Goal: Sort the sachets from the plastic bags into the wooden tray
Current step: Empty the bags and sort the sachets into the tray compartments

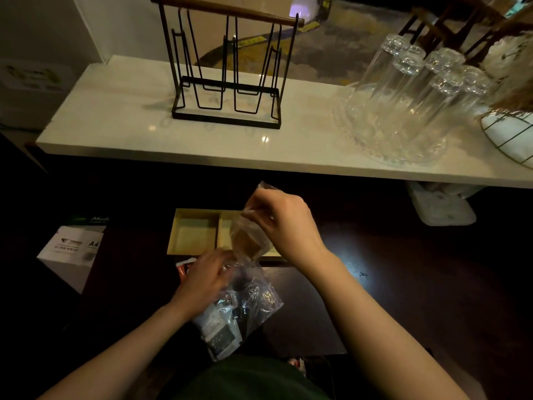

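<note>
A wooden tray [196, 216] with compartments sits on the dark lower surface below the white counter. Above its right part my right hand [284, 223] pinches the top of a small clear plastic bag [248, 241] that hangs down with brown sachets inside. My left hand [204, 280] rests on and grips a larger clear plastic bag [245, 307] lying nearer to me, filled with dark and white sachets [220, 333]. A red-edged sachet [182, 269] peeks out just left of my left hand. The tray's left compartment looks empty.
A white counter [121, 122] carries a black wire rack [227, 82], upturned glasses on a glass dish [403, 111] and a wire basket [510, 137]. A box of A4 paper [72, 249] stands at the left, a white object [441, 209] under the counter at the right.
</note>
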A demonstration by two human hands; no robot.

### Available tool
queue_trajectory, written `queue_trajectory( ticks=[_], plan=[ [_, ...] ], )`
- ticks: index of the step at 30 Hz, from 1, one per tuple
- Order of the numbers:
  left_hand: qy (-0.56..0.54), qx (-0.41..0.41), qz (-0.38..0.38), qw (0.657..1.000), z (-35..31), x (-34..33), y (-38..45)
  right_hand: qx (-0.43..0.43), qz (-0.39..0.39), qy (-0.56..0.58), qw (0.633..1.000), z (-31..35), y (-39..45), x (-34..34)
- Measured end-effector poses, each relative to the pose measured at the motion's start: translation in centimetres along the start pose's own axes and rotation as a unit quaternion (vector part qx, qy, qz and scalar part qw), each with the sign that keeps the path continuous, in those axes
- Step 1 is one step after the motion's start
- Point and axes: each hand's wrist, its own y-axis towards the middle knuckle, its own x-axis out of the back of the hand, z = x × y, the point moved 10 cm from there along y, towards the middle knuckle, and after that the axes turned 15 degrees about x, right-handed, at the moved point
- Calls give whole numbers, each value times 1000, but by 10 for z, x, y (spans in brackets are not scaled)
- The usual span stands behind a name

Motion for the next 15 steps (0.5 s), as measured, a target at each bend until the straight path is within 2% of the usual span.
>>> queue_trajectory(
  ticks=[1,2,3,4,5,6,7,9,10,12,15],
  plan=[
    [-168,60,26,984,0,11,0,9,-6,28,1000,4,6,-1],
    [-334,112,71,933,2,13,0,10,-15,60,998,7,11,-2],
    [-475,147,128,858,0,9,0,9,-28,95,995,9,16,-2],
    [-569,171,167,787,-4,9,-1,11,-41,119,992,11,21,-2],
    [-618,184,181,742,-7,13,0,14,-54,124,991,11,25,0],
    [-635,193,168,729,-6,20,3,18,-64,108,992,11,28,3],
    [-644,200,135,726,-3,29,6,17,-70,83,994,8,30,5],
    [-631,211,25,746,12,53,11,-6,-59,37,998,-7,32,7],
    [-605,212,-32,767,21,67,11,-23,-43,18,999,-18,31,4],
    [-496,216,-126,831,34,98,10,-45,3,-29,999,-39,28,-8],
    [-313,209,-213,902,36,137,11,-62,61,-36,996,-67,20,-36]
  ],
)
